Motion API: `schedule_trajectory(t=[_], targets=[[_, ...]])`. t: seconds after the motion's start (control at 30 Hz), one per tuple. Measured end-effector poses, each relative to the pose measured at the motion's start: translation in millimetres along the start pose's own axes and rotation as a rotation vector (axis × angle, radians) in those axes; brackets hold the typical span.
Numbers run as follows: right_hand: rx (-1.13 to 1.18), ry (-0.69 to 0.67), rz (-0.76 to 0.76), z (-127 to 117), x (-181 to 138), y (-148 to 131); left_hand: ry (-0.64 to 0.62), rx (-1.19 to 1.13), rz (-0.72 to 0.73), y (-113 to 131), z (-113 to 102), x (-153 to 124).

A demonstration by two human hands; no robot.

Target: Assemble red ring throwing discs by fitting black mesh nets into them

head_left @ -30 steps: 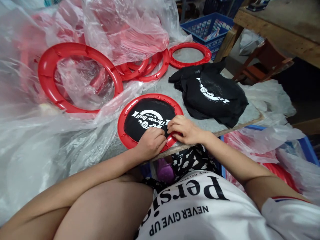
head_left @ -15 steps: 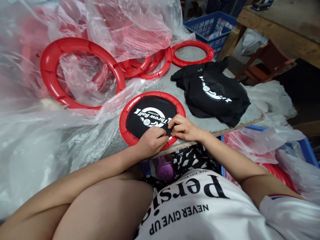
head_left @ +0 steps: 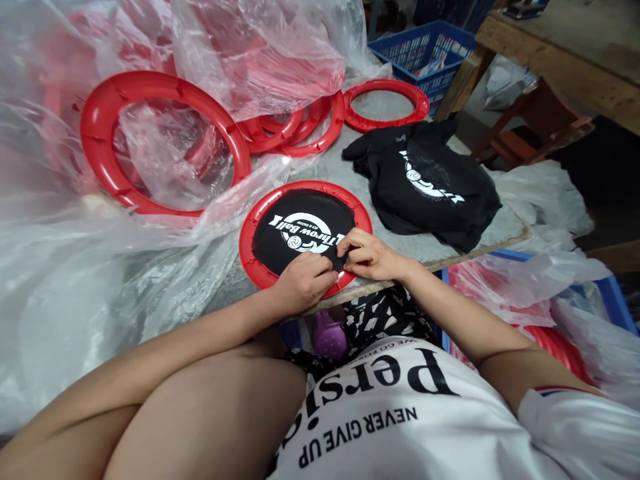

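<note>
Both hands (head_left: 337,270) at the rim of a red plastic ring (head_left: 247,237)

Head view: glossy ring lies flat at the near edge of the grey, worn tabletop (head_left: 425,250). Black mesh disc (head_left: 313,200), fine-woven, white "Throw Ball" print, spans its opening. Left hand (head_left: 305,280): fingers curled over near rim, tips hidden; cannot tell what it grips. Right hand (head_left: 369,257): fingers bent, thumb drawn close, tips at mesh edge on near-right rim; cannot tell whether cloth is pinched.

Toward the tabletop's right edge: limp, creased heap of black fabric (head_left: 433,190), white-printed. Near far edge: bare oval-looking red ring (head_left: 385,125), just beside overlapping red rings (head_left: 325,141). Left side: crinkled translucent plastic sheeting (head_left: 65,313), with a large smooth red ring (head_left: 97,137) resting tilted on it.
</note>
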State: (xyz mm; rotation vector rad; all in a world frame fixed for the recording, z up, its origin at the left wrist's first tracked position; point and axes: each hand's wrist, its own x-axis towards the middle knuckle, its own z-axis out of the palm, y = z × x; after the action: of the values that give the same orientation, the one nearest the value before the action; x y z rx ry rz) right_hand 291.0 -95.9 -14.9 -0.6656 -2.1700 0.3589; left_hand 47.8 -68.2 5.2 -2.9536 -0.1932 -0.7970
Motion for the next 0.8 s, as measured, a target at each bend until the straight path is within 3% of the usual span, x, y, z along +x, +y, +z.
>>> schedule_trajectory(t=[0.8], targets=[[0.017, 0.0, 0.016, 1.7, 0.5, -0.2, -0.004, 0.001, 0.006, 0.9, -2.5, 1.6]])
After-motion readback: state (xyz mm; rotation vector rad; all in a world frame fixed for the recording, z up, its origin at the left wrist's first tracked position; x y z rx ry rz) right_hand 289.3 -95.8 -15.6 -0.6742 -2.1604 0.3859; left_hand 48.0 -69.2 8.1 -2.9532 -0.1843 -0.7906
